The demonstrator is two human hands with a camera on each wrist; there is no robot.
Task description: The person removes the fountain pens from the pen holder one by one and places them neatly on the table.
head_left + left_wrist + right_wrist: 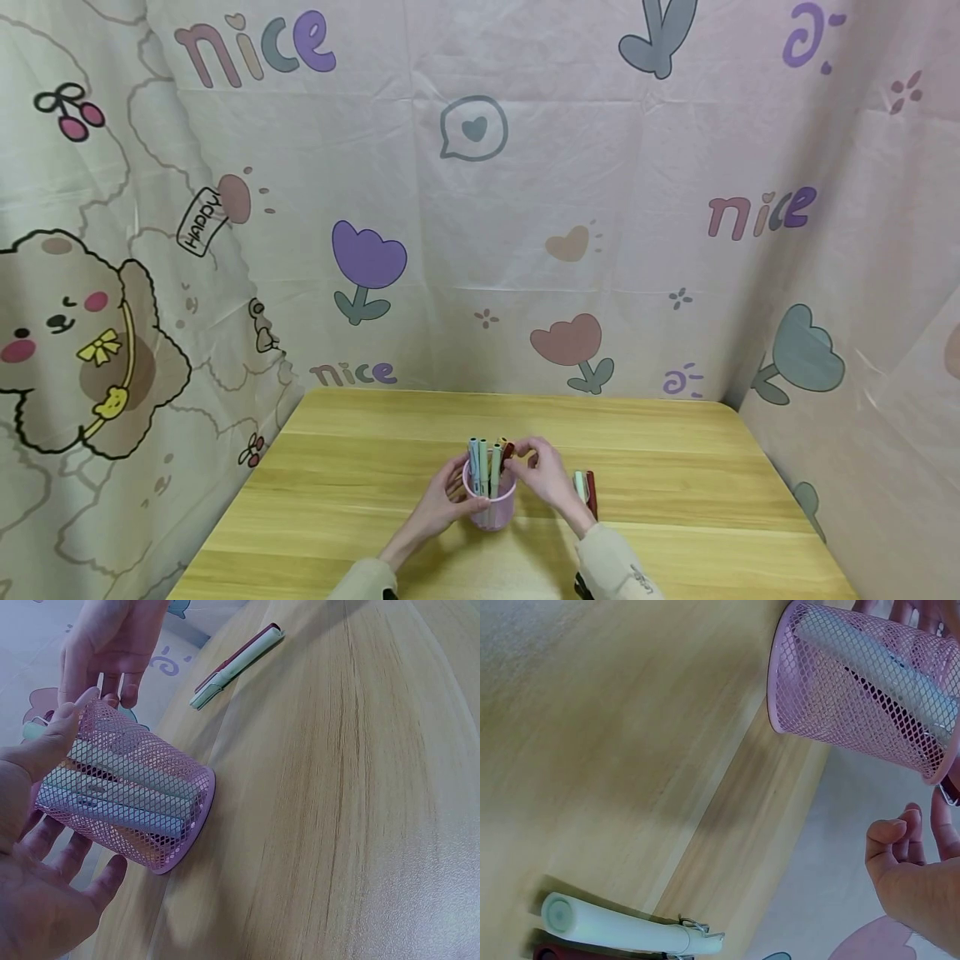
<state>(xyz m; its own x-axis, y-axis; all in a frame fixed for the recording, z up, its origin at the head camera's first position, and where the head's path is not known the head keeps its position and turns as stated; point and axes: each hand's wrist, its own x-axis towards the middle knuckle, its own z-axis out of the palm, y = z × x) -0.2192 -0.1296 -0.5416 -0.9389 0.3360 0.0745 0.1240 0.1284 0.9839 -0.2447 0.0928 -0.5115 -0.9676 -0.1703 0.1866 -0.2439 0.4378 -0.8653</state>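
Observation:
A pink mesh pen holder (492, 510) stands on the table with several pens in it, pale green pens (483, 467), a light blue pen (473, 458) and a dark red pen (507, 452) among them. My left hand (442, 502) grips the holder from the left, thumb across the near side by the rim and fingers around the other side, as the left wrist view shows (45, 877). At the rim's right side, my right hand (546, 477) pinches the dark red pen's upper end, which its fingers partly cover in the right wrist view (919, 889).
Right of the holder, a pale green pen (238, 667) and a dark red pen (592, 493) lie side by side on the wooden table (360, 467). Printed curtains (465, 208) hang behind the table and at both sides.

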